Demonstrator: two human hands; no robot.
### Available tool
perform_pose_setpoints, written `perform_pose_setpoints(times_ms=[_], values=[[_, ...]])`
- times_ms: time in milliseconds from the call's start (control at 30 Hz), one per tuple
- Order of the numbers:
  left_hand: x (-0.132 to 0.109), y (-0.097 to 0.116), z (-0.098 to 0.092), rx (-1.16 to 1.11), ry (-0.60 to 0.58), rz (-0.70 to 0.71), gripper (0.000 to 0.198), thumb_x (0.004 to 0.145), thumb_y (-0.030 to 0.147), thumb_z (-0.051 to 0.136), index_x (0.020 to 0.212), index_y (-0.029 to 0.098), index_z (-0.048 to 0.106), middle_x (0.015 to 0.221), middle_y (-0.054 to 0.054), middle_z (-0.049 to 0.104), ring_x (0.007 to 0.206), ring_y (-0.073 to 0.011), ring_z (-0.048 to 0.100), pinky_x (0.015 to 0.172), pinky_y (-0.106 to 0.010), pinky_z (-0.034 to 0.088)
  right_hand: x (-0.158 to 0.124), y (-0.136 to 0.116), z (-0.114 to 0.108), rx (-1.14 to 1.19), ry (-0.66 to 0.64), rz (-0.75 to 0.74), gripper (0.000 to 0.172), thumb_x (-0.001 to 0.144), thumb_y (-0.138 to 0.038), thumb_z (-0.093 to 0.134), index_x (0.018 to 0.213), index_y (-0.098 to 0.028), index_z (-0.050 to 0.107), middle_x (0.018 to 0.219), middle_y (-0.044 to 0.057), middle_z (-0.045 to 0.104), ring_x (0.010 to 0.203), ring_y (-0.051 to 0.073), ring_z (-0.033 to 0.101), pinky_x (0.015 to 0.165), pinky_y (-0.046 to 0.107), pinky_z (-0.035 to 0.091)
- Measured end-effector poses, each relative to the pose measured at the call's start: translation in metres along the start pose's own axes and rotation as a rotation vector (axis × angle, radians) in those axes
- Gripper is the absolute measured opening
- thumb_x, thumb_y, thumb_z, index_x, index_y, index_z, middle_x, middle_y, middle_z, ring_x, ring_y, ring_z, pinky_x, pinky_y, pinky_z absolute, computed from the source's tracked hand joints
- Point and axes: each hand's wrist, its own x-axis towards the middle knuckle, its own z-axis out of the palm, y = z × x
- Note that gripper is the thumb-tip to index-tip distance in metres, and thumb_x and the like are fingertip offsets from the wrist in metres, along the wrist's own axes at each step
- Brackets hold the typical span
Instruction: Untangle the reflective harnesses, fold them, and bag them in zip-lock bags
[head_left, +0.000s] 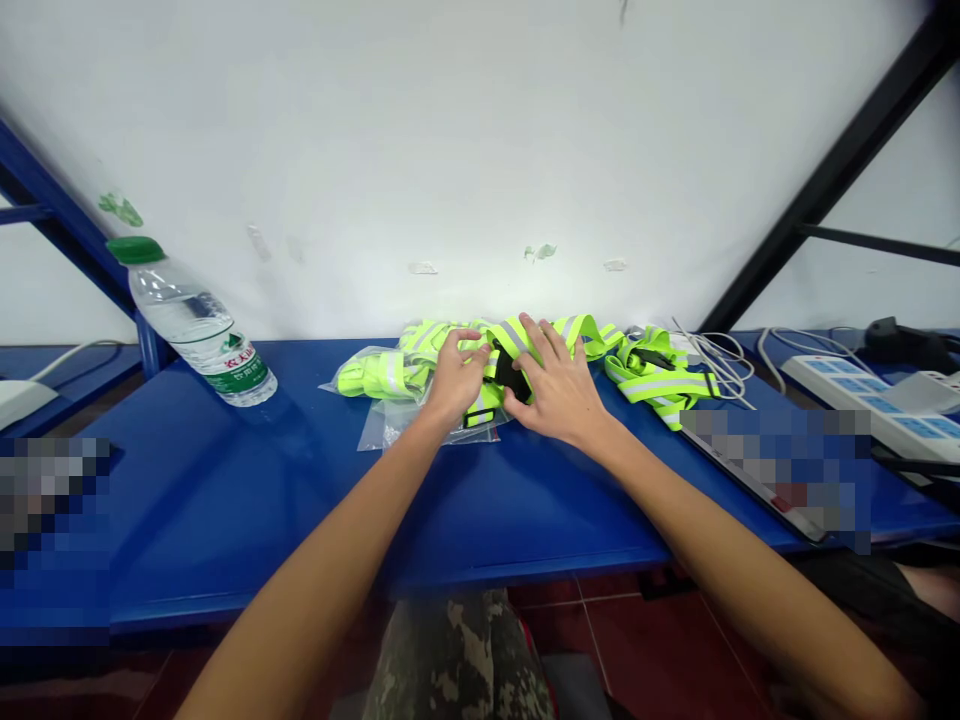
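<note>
A neon yellow reflective strap harness (510, 337) with grey stripes lies bunched near the wall. My left hand (454, 382) bends its fingers around the strap's edge beside a black buckle, its fingertips partly hidden. Fingers spread, my right hand (561, 388) rests over the strap, with its thumb beside a black pad (513, 378) between the two hands. A clear plastic bag (401, 418) lies under and left of the harness. Bagged yellow strapping (375, 376) is to the left. Another reflective harness (660, 378) lies loosely folded to the right of my right hand.
A water bottle (202, 325) with a green cap stands at the left of the blue table (300, 520). White cables (731, 365) and a power strip (877, 400) are at the right. A blurred-out flat object (772, 480) lies near the right edge. The white wall rises directly behind.
</note>
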Motion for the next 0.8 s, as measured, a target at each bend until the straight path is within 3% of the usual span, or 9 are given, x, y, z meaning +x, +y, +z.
perform_pose_setpoints(times_ms=[233, 400, 533, 667, 800], values=[[0.002, 0.007, -0.007, -0.026, -0.022, -0.100, 0.019, 0.082, 0.024, 0.063, 0.099, 0.021, 0.054, 0.063, 0.002, 0.058, 0.058, -0.0154, 0.059, 0.056, -0.024, 0.042, -0.002, 0.012, 0.001, 0.109, -0.060, -0.041, 0.038, 0.086, -0.040, 0.063, 0.118, -0.019, 0.062, 0.163, 0.014, 0.020, 0.147, 0.041, 0.021, 0.104, 0.078, 0.025], [0.004, 0.011, -0.011, -0.048, -0.022, -0.091, 0.021, 0.078, 0.026, 0.066, 0.095, 0.022, 0.054, 0.061, 0.003, 0.056, 0.054, -0.0143, 0.055, 0.052, -0.023, 0.041, -0.003, 0.022, 0.006, 0.217, -0.033, -0.055, 0.045, 0.085, -0.028, 0.062, 0.129, -0.020, 0.059, 0.160, 0.014, 0.027, 0.147, 0.037, 0.025, 0.107, 0.066, 0.036], [0.008, 0.015, -0.017, -0.071, 0.031, -0.100, 0.019, 0.077, 0.025, 0.067, 0.092, 0.021, 0.055, 0.060, 0.004, 0.053, 0.048, -0.0122, 0.051, 0.049, -0.022, 0.040, -0.002, 0.028, 0.006, 0.248, 0.079, -0.037, 0.027, 0.084, -0.020, 0.055, 0.107, -0.017, 0.069, 0.149, 0.014, 0.046, 0.142, 0.033, 0.038, 0.111, 0.058, 0.036], [0.017, 0.013, -0.028, 0.100, 0.047, -0.057, 0.015, 0.080, 0.029, 0.067, 0.085, 0.021, 0.055, 0.053, 0.005, 0.046, 0.041, -0.0110, 0.045, 0.043, -0.021, 0.034, 0.002, 0.038, 0.006, 0.338, 0.208, 0.005, 0.011, 0.081, -0.021, 0.056, 0.087, -0.020, 0.066, 0.137, 0.012, 0.057, 0.135, 0.032, 0.046, 0.111, 0.055, 0.036], [0.020, 0.019, -0.044, 0.169, -0.024, -0.026, 0.040, 0.087, 0.056, 0.056, 0.073, 0.019, 0.061, 0.048, 0.003, 0.040, 0.040, -0.0116, 0.041, 0.041, -0.023, 0.032, 0.005, 0.063, 0.011, 0.492, 0.450, 0.279, 0.004, 0.080, -0.025, 0.056, 0.080, -0.021, 0.055, 0.117, 0.013, 0.066, 0.114, 0.028, 0.060, 0.102, 0.052, 0.043]])
